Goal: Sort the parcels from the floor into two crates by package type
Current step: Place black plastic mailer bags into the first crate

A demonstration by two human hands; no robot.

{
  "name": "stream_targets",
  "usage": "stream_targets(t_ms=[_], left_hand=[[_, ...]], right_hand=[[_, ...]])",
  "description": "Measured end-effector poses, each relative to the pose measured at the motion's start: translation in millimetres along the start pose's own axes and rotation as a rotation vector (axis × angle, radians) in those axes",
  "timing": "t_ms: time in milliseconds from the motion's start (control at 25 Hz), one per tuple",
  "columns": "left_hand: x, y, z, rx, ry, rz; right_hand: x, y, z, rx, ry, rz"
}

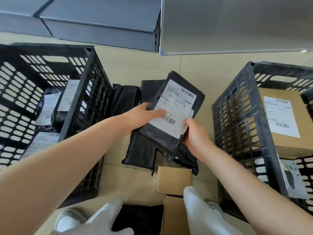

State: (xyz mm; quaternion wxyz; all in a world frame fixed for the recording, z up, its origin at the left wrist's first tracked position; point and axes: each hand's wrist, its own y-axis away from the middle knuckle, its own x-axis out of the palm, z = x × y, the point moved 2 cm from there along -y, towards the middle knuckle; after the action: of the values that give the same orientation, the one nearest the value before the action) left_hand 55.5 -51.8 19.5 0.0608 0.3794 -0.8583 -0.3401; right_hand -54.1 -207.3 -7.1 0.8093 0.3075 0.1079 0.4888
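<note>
Both hands held one black poly mailer (176, 114) up over the floor between the two crates, its white shipping label (174, 107) facing the camera. The left hand (140, 116) gripped the mailer's left edge, thumb laid flat across the label and the fingers hidden behind the bag. The right hand (194, 134) clasped the near right corner, its fingers curled round the edge and mostly out of sight beneath the plastic. The print on the label was too small to read beyond its barcodes.

Under the held mailer lay more black mailers on the floor (140, 150), overlapping so that their number could not be told; another sat further left (125, 97), against the left crate. Nearer the person stood a small cardboard box (173, 180), with a second carton (172, 216) cut off by the bottom edge and partly covered by a white-trousered knee (199, 211).

The left crate (84, 92), black and slotted, held labelled black mailers (50, 106), partly screened by its wall and by the left forearm. The right crate (237, 119) held a labelled cardboard box (284, 116) and, near its front, a small dark packet (289, 177) hard to make out; its far right side ran out of view. Grey shelving (101, 19) stood at the far side.
</note>
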Motion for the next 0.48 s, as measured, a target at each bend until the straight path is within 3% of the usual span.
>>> stream_targets(t_ms=[240, 480], left_hand=[[-97.0, 69.3, -6.4, 0.046, 0.170, -0.310], [-206.0, 134.9, 24.5, 0.036, 0.294, -0.521]], right_hand=[[88.3, -3.4, 52.7, -0.141, 0.292, 0.293], [162.1, 3.3, 74.1, -0.239, 0.605, 0.437]])
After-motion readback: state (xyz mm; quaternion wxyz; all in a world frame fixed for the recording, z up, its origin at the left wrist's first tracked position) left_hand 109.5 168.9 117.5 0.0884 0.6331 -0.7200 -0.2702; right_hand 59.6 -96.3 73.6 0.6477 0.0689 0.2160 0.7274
